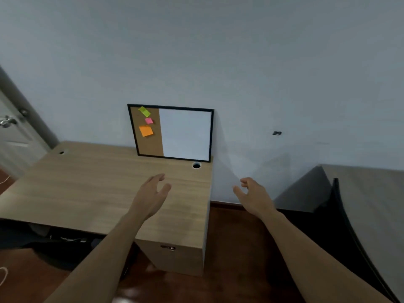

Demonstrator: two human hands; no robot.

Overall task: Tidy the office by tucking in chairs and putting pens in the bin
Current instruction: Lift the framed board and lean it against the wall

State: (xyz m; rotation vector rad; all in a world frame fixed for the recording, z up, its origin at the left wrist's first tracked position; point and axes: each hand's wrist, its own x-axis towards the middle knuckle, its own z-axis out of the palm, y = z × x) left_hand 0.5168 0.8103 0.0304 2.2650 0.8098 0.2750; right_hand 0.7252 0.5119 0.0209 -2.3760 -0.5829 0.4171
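My left hand (152, 195) hovers open above the right part of a light wooden desk (76, 189), fingers spread, holding nothing. My right hand (254, 196) is open too, held in the air past the desk's right edge, over the dark wooden floor. A dark chair (54, 248) sits in shadow under the desk at the lower left; only part of it shows. No pen and no bin is in view.
A black-framed cork and whiteboard (172, 133) with three sticky notes leans on the wall at the desk's back. The desk has a cable hole (196, 165) and a locked drawer (170, 248). A grey desk (371, 193) with a black edge stands right. A door (13, 132) is left.
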